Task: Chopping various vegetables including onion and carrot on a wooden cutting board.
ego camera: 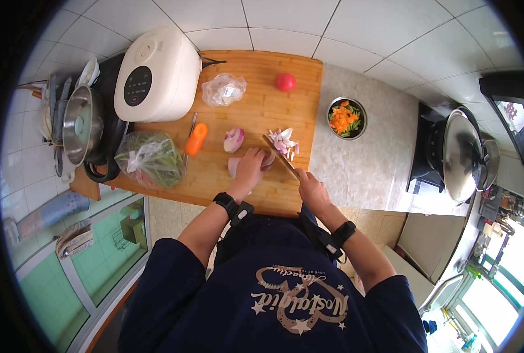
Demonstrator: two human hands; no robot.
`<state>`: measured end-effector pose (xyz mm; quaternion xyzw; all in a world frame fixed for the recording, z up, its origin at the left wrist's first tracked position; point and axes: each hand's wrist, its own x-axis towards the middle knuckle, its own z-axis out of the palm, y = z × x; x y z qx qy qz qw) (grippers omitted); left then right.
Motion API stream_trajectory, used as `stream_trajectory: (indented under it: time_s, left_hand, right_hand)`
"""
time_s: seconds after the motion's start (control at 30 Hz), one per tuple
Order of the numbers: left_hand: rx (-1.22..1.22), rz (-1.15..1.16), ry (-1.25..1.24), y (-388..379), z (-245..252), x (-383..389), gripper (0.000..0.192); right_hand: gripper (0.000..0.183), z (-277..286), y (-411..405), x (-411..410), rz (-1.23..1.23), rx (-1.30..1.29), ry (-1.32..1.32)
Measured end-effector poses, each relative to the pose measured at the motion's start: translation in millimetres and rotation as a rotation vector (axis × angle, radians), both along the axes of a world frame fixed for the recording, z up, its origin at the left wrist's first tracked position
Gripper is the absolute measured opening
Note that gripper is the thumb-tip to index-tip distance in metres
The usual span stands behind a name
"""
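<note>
My right hand (314, 190) grips a kitchen knife (280, 156), its blade angled up and to the left across the wooden cutting board (253, 115). Just left of the blade, the fingers of my left hand (249, 170) press on a cut piece of onion (268, 159), partly hidden by them. Chopped purple onion (283, 140) is heaped on the blade's far side. Another purple onion piece (233, 140) lies beyond my left hand. A pale onion piece (233, 166) shows beside that hand, partly covered.
An orange carrot piece (196, 139), a bag of green vegetables (149, 159), a crumpled plastic bag (224, 90) and a red tomato (285, 82) lie about the board. A white rice cooker (160, 75) stands left. Rightward are a bowl (365, 125) of chopped vegetables and a lidded wok (462, 156).
</note>
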<state>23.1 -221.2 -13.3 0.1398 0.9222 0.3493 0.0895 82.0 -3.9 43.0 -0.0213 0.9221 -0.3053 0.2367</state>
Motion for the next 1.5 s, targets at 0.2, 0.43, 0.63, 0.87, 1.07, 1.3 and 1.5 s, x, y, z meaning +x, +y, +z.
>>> stream_trajectory:
  time_s: [0.2,0.43,0.63,0.87,1.07,1.3,1.5]
  left_hand:
    - [-0.034,-0.003,0.024,-10,-12,6,0.022]
    - [0.003,-0.016,0.034,-10,-15,6,0.021]
    - [0.041,0.014,0.02,-14,-21,11,0.023]
    - [0.09,0.032,-0.025,-10,-11,13,0.018]
    - [0.072,0.043,-0.021,-15,-20,15,0.016]
    - [0.121,0.125,-0.136,-13,-15,22,0.013]
    - [0.097,0.105,-0.066,-15,-15,22,0.01]
  right_hand:
    - [0.035,7,-11,1,0.054,0.022,-0.045]
    - [0.038,4,-8,4,0.04,0.023,-0.042]
    - [0.038,4,-15,3,0.064,0.043,-0.079]
    - [0.037,16,-10,6,0.018,-0.021,-0.101]
    - [0.034,-3,-14,8,0.077,0.011,-0.042]
    - [0.034,15,-13,8,0.063,-0.029,-0.073]
    - [0.032,-7,-19,13,0.078,-0.027,-0.065]
